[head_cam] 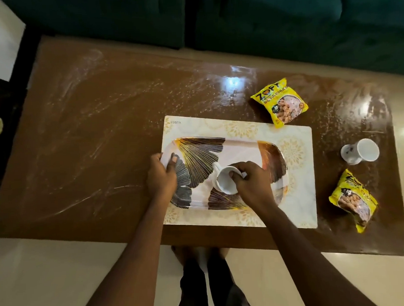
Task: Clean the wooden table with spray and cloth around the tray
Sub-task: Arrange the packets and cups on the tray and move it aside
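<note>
- The wooden desk (92, 146) is hard and glossy, with streaky smears across most of its top. It looks slick, so light things would probably slide on it. No spray or cloth is in view.
- A thin placemat (300, 194) lies by the desk's near edge. It looks light and floppy, best lifted by a corner.
- The tray (242, 148) sits on the placemat. It seems stiff, smooth and light, with a raised rim that is the natural hold.
- The left hand (161, 177) grips the tray's left rim, thumb on top.
- The right hand (251, 185) pinches the rim of a white cup (225, 182) standing on the tray. The cup is likely breakable and could slip.
- Toward the desk's right edge, two yellow snack packets, the far packet (279, 102) and the near packet (353, 199), lie in the way of wiping. They look soft and crinkly.
- A second cup (360, 154) lies tipped on its side between them and could roll.
</note>
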